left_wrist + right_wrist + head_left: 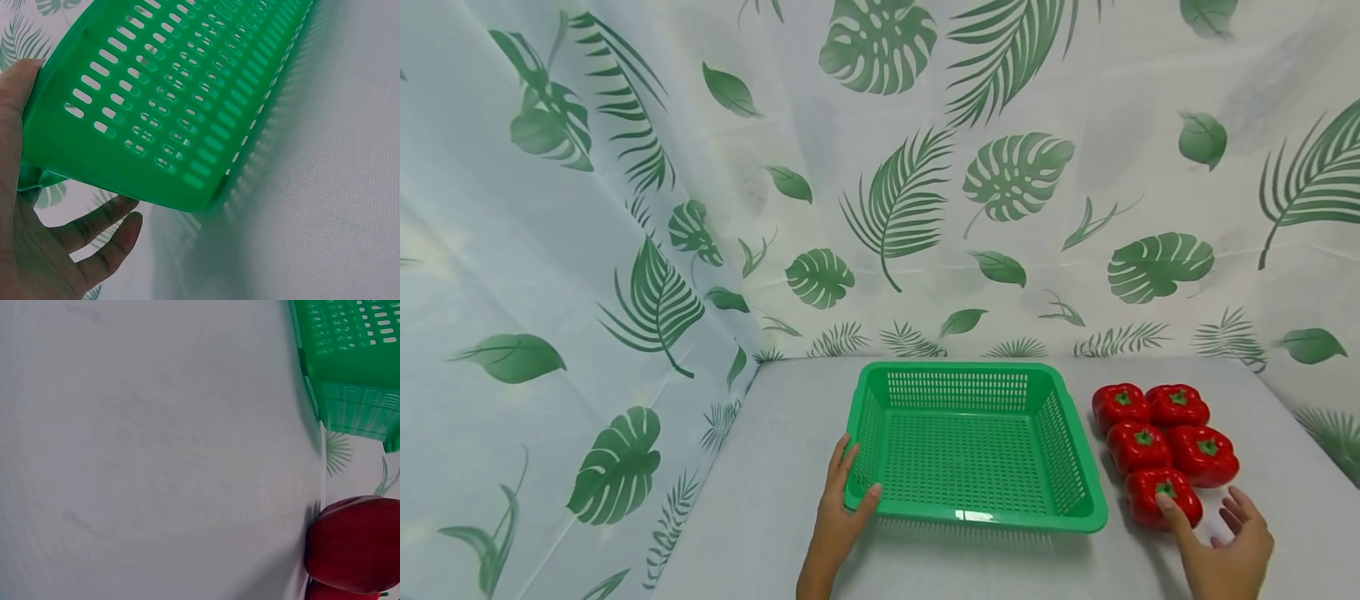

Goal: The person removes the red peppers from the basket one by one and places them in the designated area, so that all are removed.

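A green plastic basket (977, 521) with slotted walls sits on the white-covered table, nothing inside it. My left hand (840, 508) holds its near left corner, thumb at the front rim and fingers along the left side. In the left wrist view the hand (37, 244) spans the corner of the basket (144, 106). To the right, my right hand (1228, 546) reaches round the nearest red bell pepper (1150, 496); its thumb overlaps the pepper and the fingers are spread off its right side. That hand is out of the right wrist view, where a pepper (353, 544) shows.
Several more red bell peppers, such as the far left one (1108, 408), stand clustered right of the basket with green stems up. A leaf-patterned white curtain (917, 250) rises behind the table (790, 400) and along its left side.
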### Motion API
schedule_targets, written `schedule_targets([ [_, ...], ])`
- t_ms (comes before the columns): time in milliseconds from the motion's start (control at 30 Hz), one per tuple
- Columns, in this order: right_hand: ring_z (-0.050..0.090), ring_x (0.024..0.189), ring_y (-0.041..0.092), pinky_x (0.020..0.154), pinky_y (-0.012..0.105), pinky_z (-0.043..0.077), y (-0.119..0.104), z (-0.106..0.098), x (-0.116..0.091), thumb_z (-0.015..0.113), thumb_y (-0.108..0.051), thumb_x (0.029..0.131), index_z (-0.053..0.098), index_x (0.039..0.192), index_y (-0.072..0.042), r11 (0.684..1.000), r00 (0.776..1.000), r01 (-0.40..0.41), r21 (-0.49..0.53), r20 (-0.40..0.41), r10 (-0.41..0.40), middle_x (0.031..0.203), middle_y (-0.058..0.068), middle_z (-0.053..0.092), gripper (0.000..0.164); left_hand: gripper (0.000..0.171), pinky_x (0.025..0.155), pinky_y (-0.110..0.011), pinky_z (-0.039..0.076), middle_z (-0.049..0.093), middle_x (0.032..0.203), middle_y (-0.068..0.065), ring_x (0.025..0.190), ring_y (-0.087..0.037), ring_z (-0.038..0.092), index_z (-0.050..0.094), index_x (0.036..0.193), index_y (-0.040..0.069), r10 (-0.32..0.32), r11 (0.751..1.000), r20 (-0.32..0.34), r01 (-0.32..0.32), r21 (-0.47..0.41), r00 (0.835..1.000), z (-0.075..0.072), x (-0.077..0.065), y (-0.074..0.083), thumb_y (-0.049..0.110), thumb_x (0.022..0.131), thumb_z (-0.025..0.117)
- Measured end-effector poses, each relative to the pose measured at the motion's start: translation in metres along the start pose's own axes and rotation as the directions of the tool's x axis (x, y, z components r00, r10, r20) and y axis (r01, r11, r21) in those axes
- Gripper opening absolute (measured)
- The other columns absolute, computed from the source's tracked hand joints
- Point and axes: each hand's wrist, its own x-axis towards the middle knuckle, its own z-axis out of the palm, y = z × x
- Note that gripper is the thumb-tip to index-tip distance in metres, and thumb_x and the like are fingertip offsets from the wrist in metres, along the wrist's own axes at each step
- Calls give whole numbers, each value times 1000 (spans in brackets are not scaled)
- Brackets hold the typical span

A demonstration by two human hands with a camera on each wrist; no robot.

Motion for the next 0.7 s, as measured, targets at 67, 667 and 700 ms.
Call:
schedule_targets([
  [67, 23, 145, 43, 112, 59, 30, -4, -3, -1, 60, -53, 90, 11, 157, -13, 1000, 1000, 12, -17, -27, -12, 159, 24, 14, 92, 69, 115, -58, 25, 15, 165, 1, 151, -26, 15, 34, 152, 12, -8, 1000, -4, 8, 6, 1000, 0, -1, 1, 32, 94, 65],
  [667, 19, 143, 49, 86, 79, 34, -72, 6, -4, 73, -35, 86, 27, 154, -8, 515, 584, 798, -314, 193, -788, 153, 28, 25, 87, 76, 103, -63, 40, 25, 162, 5, 144, -33, 35, 30, 155, 23, 50, 866, -12, -37, 498, 999, -23, 16, 21, 57, 92, 56],
  [700, 13, 144, 50, 88, 80, 31, -75, 10, -3, 73, -40, 85, 23, 155, -10, 467, 556, 817, -338, 247, -794, 155, 28, 21, 92, 77, 103, -67, 37, 22, 163, 4, 145, -38, 31, 29, 155, 24, 45, 840, 4, -40, 541, 999, -26, 19, 24, 59, 92, 54],
])
